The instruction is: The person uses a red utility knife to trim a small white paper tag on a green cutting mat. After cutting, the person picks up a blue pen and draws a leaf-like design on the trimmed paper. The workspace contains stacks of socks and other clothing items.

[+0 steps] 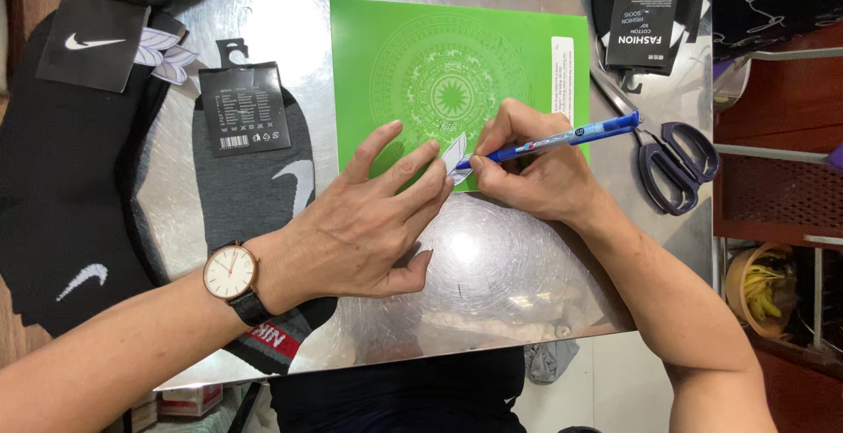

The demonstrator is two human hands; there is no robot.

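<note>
Shiny metal table (492, 275) (bright light glare), pale floor (615, 389), wooden shelving (773, 90) right.

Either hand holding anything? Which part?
The right hand grips a blue pen by its lower barrel near the tip. The left hand pins a small white paper piece flat with its fingertips.

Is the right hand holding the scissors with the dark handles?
No, the right hand holds a blue pen, while the scissors lie untouched on the metal table beside it.
</note>
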